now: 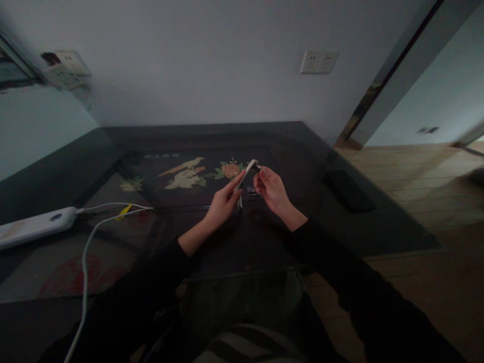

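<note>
My left hand [224, 201] is closed around a slim, pale-edged object [248, 169] that stands tilted above the dark tabletop. What kind of object it is I cannot make out. At its upper end my right hand [273, 189] pinches a small dark piece [257, 167] between thumb and fingers. Whether that piece is joined to the slim object is unclear. Below and between the hands lies a small group of shiny, dark, narrow items [253, 193], too small to name.
A glossy dark table [272, 242] with a bird-and-flower picture carries a white power strip [38, 226] on the left, its cable [85, 262] trailing toward me. On the right lies a dark flat rectangle [350, 190]. The wall behind has sockets [319, 62].
</note>
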`<state>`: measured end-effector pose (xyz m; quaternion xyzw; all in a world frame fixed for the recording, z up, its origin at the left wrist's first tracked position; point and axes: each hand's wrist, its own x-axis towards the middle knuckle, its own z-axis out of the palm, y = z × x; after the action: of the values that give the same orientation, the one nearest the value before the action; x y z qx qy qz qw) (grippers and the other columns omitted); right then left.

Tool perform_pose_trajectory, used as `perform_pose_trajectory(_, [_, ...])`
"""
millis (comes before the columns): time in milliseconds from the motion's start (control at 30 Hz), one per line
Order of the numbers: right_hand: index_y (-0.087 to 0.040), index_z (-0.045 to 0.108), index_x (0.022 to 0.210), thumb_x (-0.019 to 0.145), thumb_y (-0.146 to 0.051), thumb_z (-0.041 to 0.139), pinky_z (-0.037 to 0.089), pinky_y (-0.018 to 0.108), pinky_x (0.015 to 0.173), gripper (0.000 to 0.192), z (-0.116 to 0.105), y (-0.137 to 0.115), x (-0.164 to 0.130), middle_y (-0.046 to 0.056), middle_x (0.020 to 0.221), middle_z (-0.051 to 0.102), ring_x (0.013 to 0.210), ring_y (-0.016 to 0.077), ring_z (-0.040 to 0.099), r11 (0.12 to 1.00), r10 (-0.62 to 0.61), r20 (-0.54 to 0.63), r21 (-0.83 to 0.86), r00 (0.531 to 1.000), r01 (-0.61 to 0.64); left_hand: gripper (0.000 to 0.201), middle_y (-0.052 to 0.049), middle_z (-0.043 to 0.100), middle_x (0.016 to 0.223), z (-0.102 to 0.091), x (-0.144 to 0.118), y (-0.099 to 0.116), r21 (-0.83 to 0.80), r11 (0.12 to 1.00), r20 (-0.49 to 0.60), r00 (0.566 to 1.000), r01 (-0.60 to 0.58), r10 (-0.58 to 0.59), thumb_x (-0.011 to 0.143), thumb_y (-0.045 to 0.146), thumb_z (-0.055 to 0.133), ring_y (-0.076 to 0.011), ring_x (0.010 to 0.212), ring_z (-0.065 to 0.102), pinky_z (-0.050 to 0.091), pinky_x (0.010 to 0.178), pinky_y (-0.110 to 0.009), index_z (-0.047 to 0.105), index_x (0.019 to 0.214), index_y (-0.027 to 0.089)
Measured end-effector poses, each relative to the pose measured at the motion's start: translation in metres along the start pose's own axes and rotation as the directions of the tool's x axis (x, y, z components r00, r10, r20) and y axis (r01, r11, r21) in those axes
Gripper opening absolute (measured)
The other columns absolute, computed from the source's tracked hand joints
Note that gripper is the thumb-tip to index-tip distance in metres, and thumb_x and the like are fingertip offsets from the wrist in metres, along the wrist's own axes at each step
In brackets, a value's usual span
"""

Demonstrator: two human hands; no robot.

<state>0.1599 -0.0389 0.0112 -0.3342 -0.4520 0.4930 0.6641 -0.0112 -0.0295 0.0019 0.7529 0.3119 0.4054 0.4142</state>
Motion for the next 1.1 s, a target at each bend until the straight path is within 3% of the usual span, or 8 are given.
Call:
perform_pose_trajectory(467, [-0.022, 0.070, 0.096, 0.072, -0.064, 0.073, 0.032, 0.024, 0.046, 0.049, -0.0011, -0.0026, -0.0007, -0.005, 0.060, 0.050, 0.051, 0.0079, 0.042, 0.999, -0.005, -0.023, -0.032, 1.000, 0.004, 0.057, -0.007, 0.072, 0.104, 0.0056, -0.0046, 0.0007, -0.023, 0.998, 0.091, 0.994, -0.054, 0.055, 0.094, 0.025, 0.051, -0.0088, 0.059, 0.044, 0.041, 0.060, -0.022, 0.041, 0.151, 0.022])
perform_pose_trajectory(633, [-0.022, 0.072, 0.098, 0.071, -0.062, 0.075, 0.032, 0.024, 0.047, 0.048, -0.0005, -0.0032, -0.0009, -0.005, 0.061, 0.050, 0.052, 0.0081, 0.042, 1.000, -0.006, -0.015, 0.000, 1.000, 0.006, 0.058, -0.005, 0.071, 0.094, 0.0064, -0.0055, 0.0046, -0.046, 0.998, 0.113, 0.992, -0.047, 0.052, 0.095, 0.024, 0.051, -0.0096, 0.061, 0.047, 0.041, 0.060, -0.021, 0.040, 0.151, 0.021])
perform_pose_trajectory(800, [-0.021, 0.070, 0.090, 0.070, -0.067, 0.073, 0.031, 0.025, 0.048, 0.050, -0.0010, -0.0007, 0.0005, -0.005, 0.061, 0.050, 0.052, 0.0085, 0.040, 1.000, -0.004, -0.022, -0.019, 1.000, 0.003, 0.056, -0.006, 0.072, 0.097, 0.0042, -0.0026, 0.0030, -0.033, 0.998, 0.083, 0.995, -0.045, 0.048, 0.094, 0.024, 0.052, -0.0105, 0.064, 0.048, 0.042, 0.062, -0.022, 0.044, 0.150, 0.018])
perform_pose_trajectory(1100, [-0.022, 0.061, 0.077, 0.071, -0.066, 0.074, 0.029, 0.025, 0.047, 0.047, -0.0011, 0.0004, 0.0006, -0.004, 0.061, 0.052, 0.050, 0.0077, 0.042, 0.999, -0.031, 0.004, -0.038, 0.999, 0.032, 0.058, -0.008, 0.072, 0.104, -0.0013, 0.0000, 0.0008, -0.003, 1.000, 0.003, 1.000, -0.026, 0.026, 0.093, 0.021, 0.051, -0.0092, 0.057, 0.041, 0.038, 0.056, -0.021, 0.041, 0.151, 0.023])
